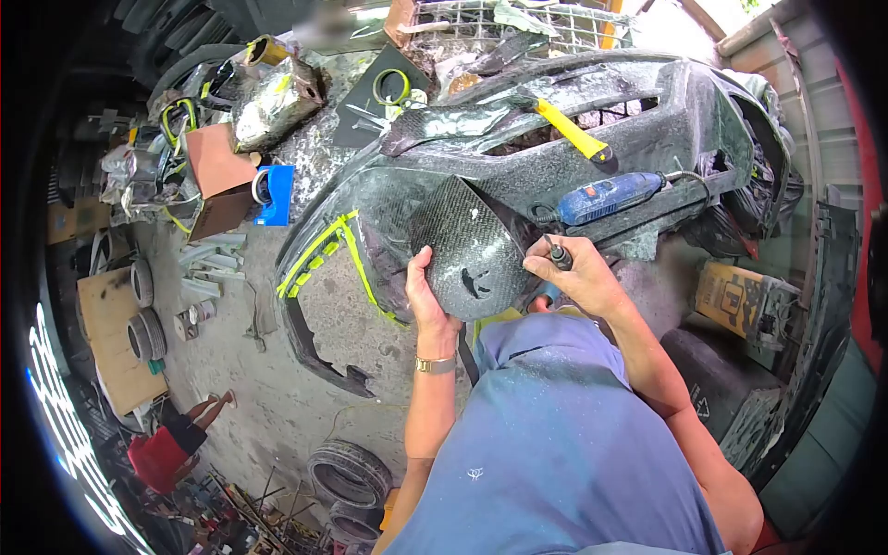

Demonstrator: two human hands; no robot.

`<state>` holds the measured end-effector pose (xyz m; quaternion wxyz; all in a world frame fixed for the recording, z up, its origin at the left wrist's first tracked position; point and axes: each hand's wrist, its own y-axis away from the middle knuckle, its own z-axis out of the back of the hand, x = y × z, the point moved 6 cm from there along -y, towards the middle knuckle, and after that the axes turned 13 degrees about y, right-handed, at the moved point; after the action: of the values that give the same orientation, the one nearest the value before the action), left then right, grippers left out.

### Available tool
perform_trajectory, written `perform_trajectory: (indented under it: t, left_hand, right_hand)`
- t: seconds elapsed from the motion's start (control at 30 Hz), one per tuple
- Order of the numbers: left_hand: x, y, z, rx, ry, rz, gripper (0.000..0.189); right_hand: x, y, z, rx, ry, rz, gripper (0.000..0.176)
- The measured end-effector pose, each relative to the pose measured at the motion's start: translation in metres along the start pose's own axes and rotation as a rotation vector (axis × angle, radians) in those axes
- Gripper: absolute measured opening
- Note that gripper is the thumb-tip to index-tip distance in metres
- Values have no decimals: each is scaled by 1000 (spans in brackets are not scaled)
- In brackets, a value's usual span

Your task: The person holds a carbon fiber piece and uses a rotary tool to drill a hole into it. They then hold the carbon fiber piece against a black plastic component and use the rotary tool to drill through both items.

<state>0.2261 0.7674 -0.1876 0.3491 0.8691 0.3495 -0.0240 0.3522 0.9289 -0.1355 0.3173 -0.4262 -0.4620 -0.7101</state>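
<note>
My left hand [431, 294] grips the left edge of a curved, dusty carbon-fibre panel [476, 236], thumb on its top face. The panel has a jagged dark hole [476, 283] near its lower end. In my right hand [578, 273], fingers close round a slim rotary-tool handpiece [560, 255] at the panel's right edge. Behind it lies a blue rotary tool [610, 197] with a cable at its right end, on a large dusty black car bumper [388, 190]. A yellow utility knife [572, 131] rests farther back on the bumper.
Yellow-green tape [350, 254] marks the bumper's left part. A roll of tape [391, 87], scissors [368, 118] and a blue card [275, 196] lie to the upper left. A cardboard box [740, 298] stands right. Tyres [350, 472] and a person in red [159, 458] are lower left.
</note>
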Motion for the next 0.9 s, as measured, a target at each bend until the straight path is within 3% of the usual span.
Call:
perform_trajectory:
  t: [0.1,0.17,0.23,0.3,0.37,0.47,0.57,0.63,0.67,0.73,0.77,0.83,0.87,0.9]
  left_hand:
    - [3,-6,10,-59,-27,-94,34]
    - [-9,-5,6,-27,-336,-423,32]
    - [-4,0,6,-47,-331,-448,28]
    - [0,2,6,26,-431,-480,26]
    - [6,3,6,51,-433,-497,26]
    - [8,2,7,64,-356,-534,34]
    - [-12,11,4,46,-1021,-661,50]
    - [-29,33,-39,278,-1362,-1032,57]
    - [-35,40,-59,285,-1354,-1019,57]
    - [-17,51,-105,738,-1791,-999,59]
    - [-22,42,-106,731,-1782,-999,59]
    - [-4,21,-102,1093,-2044,-649,49]
    - [-1,13,-97,1169,-2031,-672,35]
    - [1,10,-93,1178,-2022,-678,35]
  right_hand:
    - [-1,2,-3,-32,-38,61,22]
    - [6,7,-2,-60,-47,116,22]
    - [16,16,0,-49,159,58,19]
    - [20,22,-4,5,98,-46,14]
    - [37,26,2,-155,214,194,15]
    - [46,27,4,-159,323,318,16]
    - [51,20,10,-73,432,455,20]
    - [49,11,16,-20,450,459,22]
    - [49,8,15,43,486,492,18]
    - [41,0,15,147,502,544,18]
    - [40,-3,19,154,509,542,18]
    - [31,-11,25,204,573,419,21]
    - [24,-13,27,153,544,478,22]
    - [26,-13,27,146,552,474,22]
